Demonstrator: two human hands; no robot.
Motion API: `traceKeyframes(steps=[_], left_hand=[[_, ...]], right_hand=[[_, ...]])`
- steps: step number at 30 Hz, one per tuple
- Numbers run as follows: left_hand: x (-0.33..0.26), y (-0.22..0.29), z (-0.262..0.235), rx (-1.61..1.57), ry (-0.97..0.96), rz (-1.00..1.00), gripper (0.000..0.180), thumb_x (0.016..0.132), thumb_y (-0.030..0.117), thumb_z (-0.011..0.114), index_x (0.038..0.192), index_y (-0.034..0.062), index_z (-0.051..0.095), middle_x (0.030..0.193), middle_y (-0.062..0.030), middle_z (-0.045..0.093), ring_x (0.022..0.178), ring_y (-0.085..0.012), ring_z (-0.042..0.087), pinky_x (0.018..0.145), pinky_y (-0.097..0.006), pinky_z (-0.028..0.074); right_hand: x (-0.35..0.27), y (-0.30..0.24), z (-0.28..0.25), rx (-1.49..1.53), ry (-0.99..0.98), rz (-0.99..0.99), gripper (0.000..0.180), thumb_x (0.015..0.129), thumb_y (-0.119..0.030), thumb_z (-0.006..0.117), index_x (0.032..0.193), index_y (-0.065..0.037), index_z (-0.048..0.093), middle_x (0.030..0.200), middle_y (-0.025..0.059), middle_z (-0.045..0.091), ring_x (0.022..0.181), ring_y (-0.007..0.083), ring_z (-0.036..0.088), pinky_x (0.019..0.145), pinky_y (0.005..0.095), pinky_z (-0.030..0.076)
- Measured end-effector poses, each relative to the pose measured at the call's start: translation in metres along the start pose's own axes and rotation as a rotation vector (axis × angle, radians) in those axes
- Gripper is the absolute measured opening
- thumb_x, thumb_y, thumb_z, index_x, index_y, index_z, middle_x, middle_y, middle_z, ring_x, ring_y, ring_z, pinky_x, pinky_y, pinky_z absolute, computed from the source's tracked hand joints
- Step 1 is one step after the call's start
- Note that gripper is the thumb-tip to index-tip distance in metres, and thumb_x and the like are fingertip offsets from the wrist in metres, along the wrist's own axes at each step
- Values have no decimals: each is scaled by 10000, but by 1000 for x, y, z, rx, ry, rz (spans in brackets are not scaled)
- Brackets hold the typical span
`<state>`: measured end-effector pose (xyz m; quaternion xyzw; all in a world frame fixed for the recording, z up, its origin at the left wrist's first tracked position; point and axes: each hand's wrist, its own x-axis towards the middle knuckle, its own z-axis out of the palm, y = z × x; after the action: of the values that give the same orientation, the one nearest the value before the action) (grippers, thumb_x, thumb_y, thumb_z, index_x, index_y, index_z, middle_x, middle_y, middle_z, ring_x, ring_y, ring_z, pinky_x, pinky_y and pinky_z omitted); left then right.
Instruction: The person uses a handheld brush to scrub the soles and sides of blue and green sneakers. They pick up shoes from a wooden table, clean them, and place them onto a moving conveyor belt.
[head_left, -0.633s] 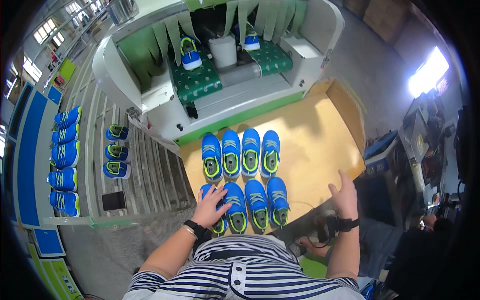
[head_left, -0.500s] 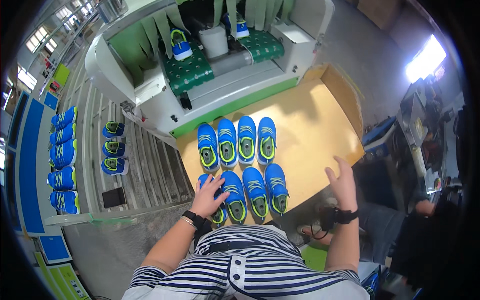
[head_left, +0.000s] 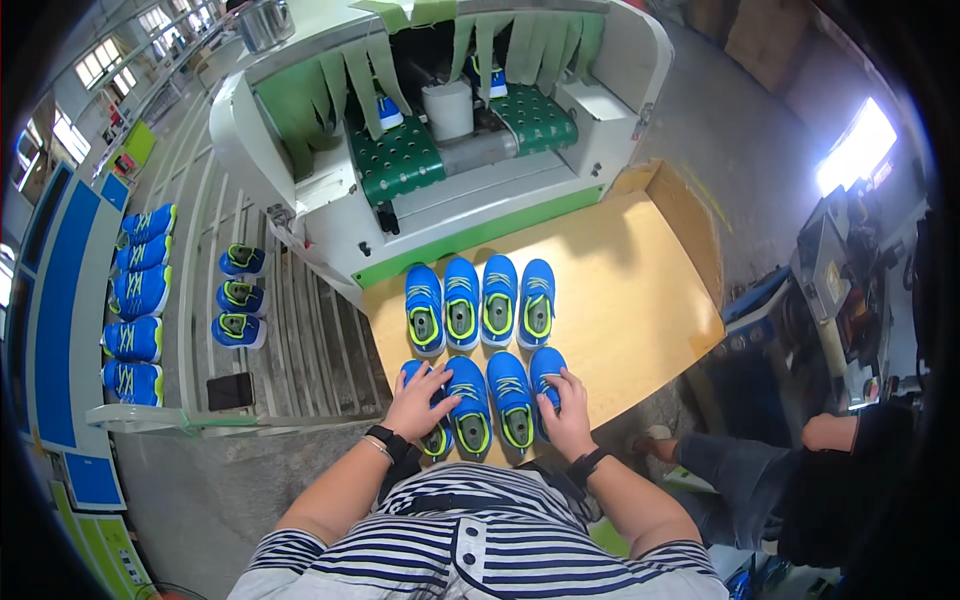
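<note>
Eight blue shoes with yellow-green insides sit in two rows on a tan desk [head_left: 640, 290]. The left hand [head_left: 418, 400] lies flat and open on the near left shoe [head_left: 432, 425], its fingers spread over the shoe next to it too. The right hand [head_left: 566, 408] rests on the near right shoe [head_left: 545, 372], fingers bent over it; I cannot tell if that grip is closed. Two more shoes lie between the hands. The far row of shoes [head_left: 480, 305] stands just beyond them, untouched. Behind the desk is a big white machine [head_left: 300, 130] with green belts and hanging green strips. To the left, more blue shoes [head_left: 240, 295] lie on a metal rack. On the right, another person's arm [head_left: 830, 432] shows.
</note>
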<state>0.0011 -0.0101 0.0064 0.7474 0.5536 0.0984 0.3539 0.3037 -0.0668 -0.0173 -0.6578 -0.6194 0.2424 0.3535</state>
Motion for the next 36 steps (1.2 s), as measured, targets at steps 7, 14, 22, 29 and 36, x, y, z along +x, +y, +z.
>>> traceKeyframes(steps=[7,14,22,29,36], left_hand=[[1,-1,-1,15,-14,-3,645,958,502,620,1472,126,521,1583,-112,439,1523,-349,275,1208,-633,100],[1,2,-2,6,-21,-5,648,958,503,620,1475,125,517,1581,-120,440,1522,-352,275,1208,-634,96],[2,-1,0,17,-5,11,644,954,500,629,1463,120,528,1574,-114,450,1513,-360,291,1206,-636,104],[0,0,-3,-6,-10,1,638,946,488,643,1459,125,534,1571,-112,455,1513,-359,294,1204,-641,107],[1,3,-4,4,-9,-11,609,949,447,661,1449,121,542,1564,-111,466,1513,-356,297,1211,-620,103]], right_hand=[[1,-2,5,-15,30,11,369,901,-181,697,1234,-47,616,1363,244,512,1261,426,484,1067,492,405],[-1,0,5,-12,43,9,370,896,-181,704,1232,-49,619,1361,239,514,1254,426,484,1066,490,405],[0,-4,2,-25,38,17,370,894,-179,705,1230,-52,618,1357,243,515,1258,425,483,1068,492,402],[3,-4,-1,-115,-14,11,327,925,-246,687,1198,-71,647,1322,202,563,1253,396,503,1030,489,414],[90,30,-20,-32,63,119,410,963,-334,679,1204,-5,636,1174,225,630,1094,373,596,961,451,463]])
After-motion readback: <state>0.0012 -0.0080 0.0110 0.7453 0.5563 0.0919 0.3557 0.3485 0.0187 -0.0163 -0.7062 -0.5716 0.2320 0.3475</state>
